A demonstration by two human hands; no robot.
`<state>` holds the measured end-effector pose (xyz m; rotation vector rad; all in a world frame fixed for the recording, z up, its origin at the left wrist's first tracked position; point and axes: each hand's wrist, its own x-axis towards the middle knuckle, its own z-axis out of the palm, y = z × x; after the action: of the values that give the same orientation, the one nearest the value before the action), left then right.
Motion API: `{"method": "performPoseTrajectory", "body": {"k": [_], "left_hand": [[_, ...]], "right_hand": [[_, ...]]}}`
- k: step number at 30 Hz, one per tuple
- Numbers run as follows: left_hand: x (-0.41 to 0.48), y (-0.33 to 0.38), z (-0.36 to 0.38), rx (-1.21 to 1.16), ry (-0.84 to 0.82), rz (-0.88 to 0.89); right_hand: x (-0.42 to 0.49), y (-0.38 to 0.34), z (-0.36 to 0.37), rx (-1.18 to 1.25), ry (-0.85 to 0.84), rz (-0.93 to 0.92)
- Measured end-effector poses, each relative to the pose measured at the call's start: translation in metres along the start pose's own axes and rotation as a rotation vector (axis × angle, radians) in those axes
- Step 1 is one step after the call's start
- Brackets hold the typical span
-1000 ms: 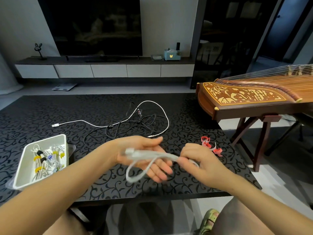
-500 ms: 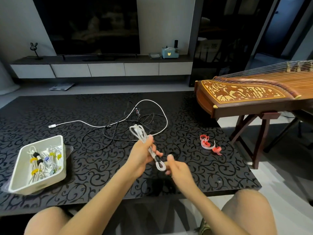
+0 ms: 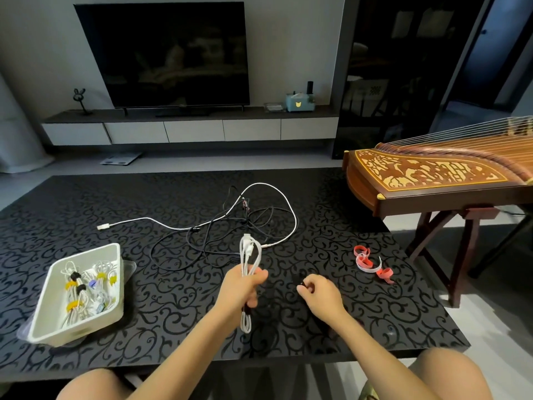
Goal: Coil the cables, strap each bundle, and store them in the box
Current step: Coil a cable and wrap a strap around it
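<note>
My left hand (image 3: 240, 287) grips a coiled white cable bundle (image 3: 248, 252) upright above the table's front middle. Its loops stick out above and below my fist, and a dark band shows on the bundle just under the hand. My right hand (image 3: 321, 297) hovers to the right, apart from the bundle. Its fingers are curled and pinch a small dark piece (image 3: 301, 283) that looks like a strap. The white box (image 3: 115, 308) at the left holds several strapped white bundles. A loose white cable (image 3: 284, 197) and loose black cables (image 3: 202, 243) lie tangled mid-table.
Red and white straps (image 3: 370, 264) lie on the black patterned table (image 3: 375, 319) to the right. A wooden zither on a stand (image 3: 432, 180) sits past the table's right edge. A TV and a low cabinet stand at the back.
My hands have separated. The right hand let go of the bundle's lower end and moved right. The left hand turned the bundle upright and holds it alone.
</note>
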<state>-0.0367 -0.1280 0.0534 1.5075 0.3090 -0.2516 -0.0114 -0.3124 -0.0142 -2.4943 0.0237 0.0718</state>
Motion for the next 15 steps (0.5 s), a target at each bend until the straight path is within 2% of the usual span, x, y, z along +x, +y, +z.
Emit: {"method": "performPoseTrajectory", "body": {"k": [3,7,9,11,13,15], "left_hand": [[-0.004,-0.004,0.003,0.060,-0.035,0.025],[-0.017,0.003,0.004,0.023,-0.290,0.031],[-0.024,0.009,0.006,0.013,-0.365,0.022],[-0.027,0.014,0.008,-0.096,-0.376,0.003],[-0.027,0.018,0.010,-0.364,-0.401,-0.088],[-0.028,0.021,0.010,-0.668,-0.478,-0.211]], "right_hand": [[-0.028,-0.023,-0.013,0.623,-0.145,0.065],[-0.057,-0.044,-0.042,1.141,-0.418,0.058],[-0.063,-0.050,-0.054,1.232,-0.441,0.063],[-0.065,-0.055,-0.061,1.196,-0.407,0.067],[-0.067,-0.059,-0.064,1.127,-0.333,0.072],[-0.068,-0.061,-0.064,1.224,-0.265,0.108]]}}
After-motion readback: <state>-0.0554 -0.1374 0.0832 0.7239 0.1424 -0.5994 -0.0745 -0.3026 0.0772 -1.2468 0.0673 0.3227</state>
